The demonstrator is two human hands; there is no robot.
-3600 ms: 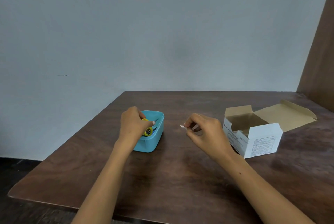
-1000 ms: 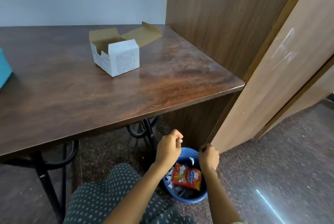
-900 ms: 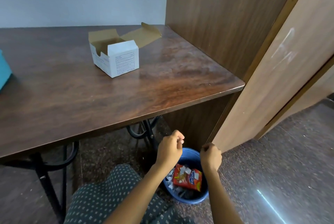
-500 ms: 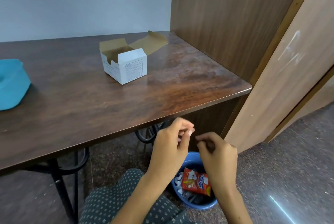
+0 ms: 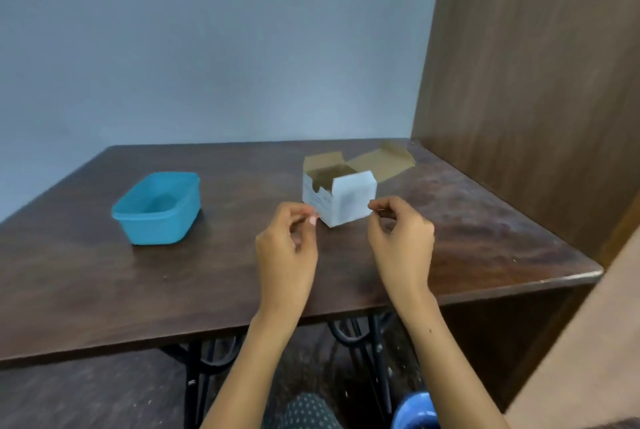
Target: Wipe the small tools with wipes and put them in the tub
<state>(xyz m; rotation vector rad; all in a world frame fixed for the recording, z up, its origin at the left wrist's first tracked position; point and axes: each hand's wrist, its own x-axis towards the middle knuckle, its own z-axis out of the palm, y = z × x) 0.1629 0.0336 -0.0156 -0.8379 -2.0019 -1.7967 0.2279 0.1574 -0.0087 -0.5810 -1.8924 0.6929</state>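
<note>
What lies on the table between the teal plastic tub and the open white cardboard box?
Nothing: in the head view, only bare dark wooden table separates the teal plastic tub from the open white cardboard box.

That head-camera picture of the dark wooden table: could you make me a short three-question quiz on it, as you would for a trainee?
1. True or false: the white cardboard box has its flaps open.
2. Which stands further to the person's left on the dark wooden table: A) the teal plastic tub, B) the box, or C) the blue bin?
3. Fill in: the left hand and right hand are raised in front of the ____.

Key
1. True: brown flaps spread back and to the side.
2. A. The blue bin sits on the floor, at the picture's bottom edge.
3. Box. Both hands have fingertips pinched; whether they hold anything is too blurred to tell.
</note>
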